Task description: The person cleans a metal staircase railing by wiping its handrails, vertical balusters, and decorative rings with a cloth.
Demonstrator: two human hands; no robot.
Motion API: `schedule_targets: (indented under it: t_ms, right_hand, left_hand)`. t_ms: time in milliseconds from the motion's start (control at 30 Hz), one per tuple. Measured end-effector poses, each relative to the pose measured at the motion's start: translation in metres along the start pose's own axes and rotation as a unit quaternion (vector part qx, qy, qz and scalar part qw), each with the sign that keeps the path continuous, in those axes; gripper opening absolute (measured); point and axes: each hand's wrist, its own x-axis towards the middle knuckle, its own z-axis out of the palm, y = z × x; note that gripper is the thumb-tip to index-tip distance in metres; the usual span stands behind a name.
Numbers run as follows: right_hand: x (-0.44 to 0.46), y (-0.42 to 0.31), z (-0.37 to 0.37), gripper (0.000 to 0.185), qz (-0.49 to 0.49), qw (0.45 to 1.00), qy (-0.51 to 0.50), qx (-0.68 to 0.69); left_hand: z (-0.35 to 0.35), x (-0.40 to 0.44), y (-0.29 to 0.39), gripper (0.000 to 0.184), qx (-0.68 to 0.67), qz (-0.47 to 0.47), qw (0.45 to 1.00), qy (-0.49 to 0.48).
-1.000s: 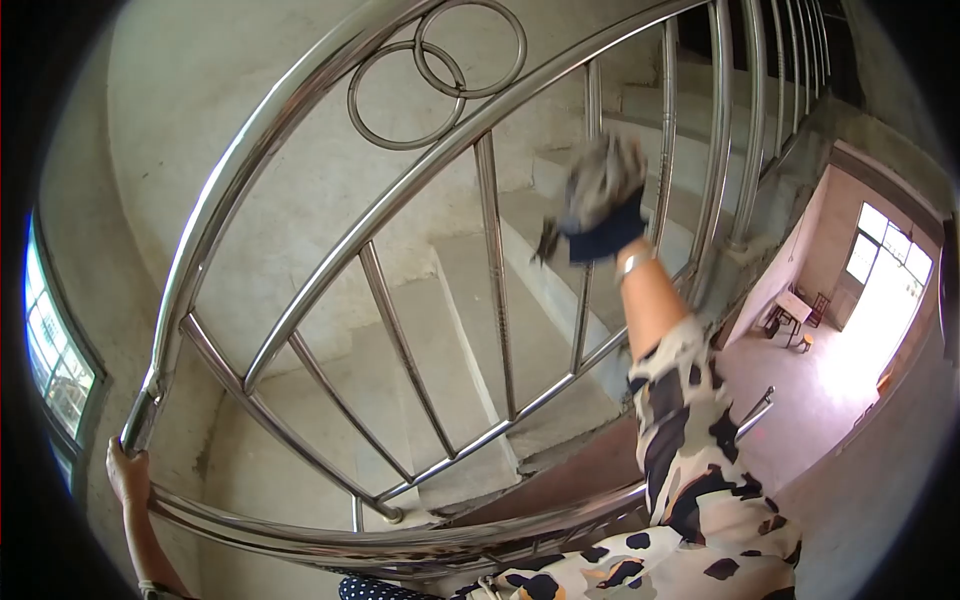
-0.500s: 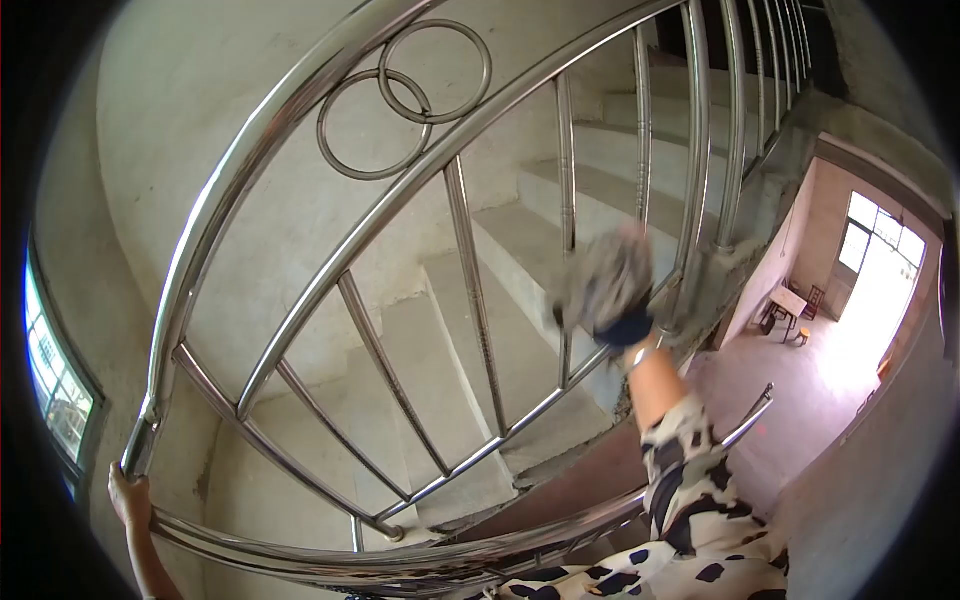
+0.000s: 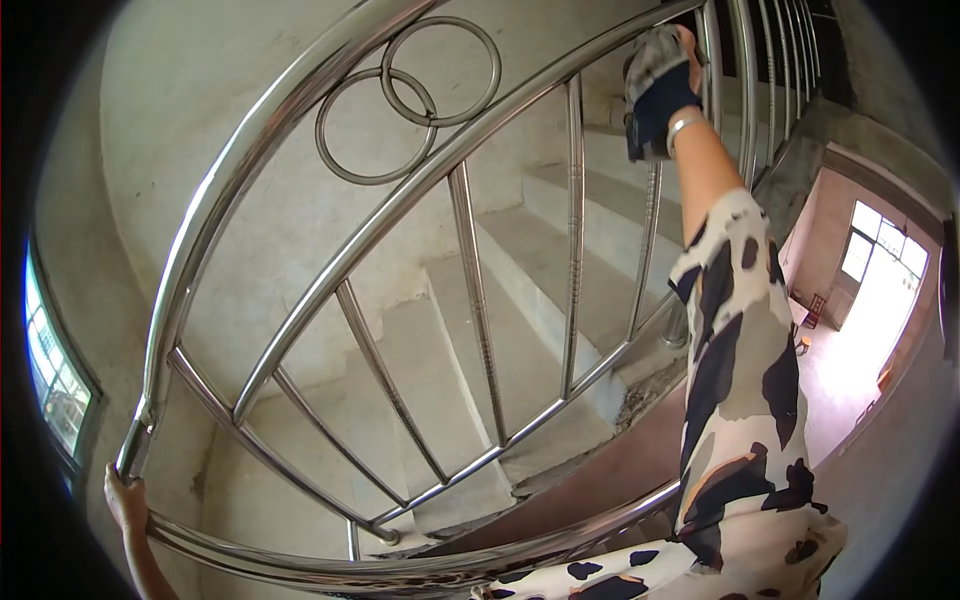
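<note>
My left hand (image 3: 126, 502) is closed around the lower end of the shiny steel handrail (image 3: 205, 215) at the far left. At the upper right, my right hand (image 3: 688, 48) is closed on a grey and navy cloth (image 3: 660, 95), which covers much of the palm and wrist side. The cloth is up against the top of a steel baluster (image 3: 648, 200), just under the curved inner rail (image 3: 400, 192). The fingers' exact grip is partly hidden by the cloth. Two interlocked steel rings (image 3: 377, 183) sit between the handrail and the inner rail.
Bare concrete stairs (image 3: 560, 250) climb behind the railing. A lower steel rail (image 3: 330, 570) curves across the front. Down at the right, a doorway opens on a pink-walled room with a chair (image 3: 814, 310). A window (image 3: 55, 370) is on the left.
My right hand and the cloth have moved up from low on the balusters to near the inner rail, with the arm stretched out. My left hand stays on the handrail.
</note>
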Motion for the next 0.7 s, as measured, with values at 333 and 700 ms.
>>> schedule_targets:
  t_ms: [333,700]
  right_hand:
    - [-0.33,0.087,-0.039,0.035,0.105,0.976,0.157,0.105]
    - [-0.144,0.034,-0.039,0.033,0.042,0.601,0.031,0.797]
  left_hand:
    - [-0.004,0.006,-0.002,0.052,0.019,-0.016,0.999,-0.042]
    - [0.004,0.007,-0.008,0.056,0.037,-0.022,0.997,-0.057]
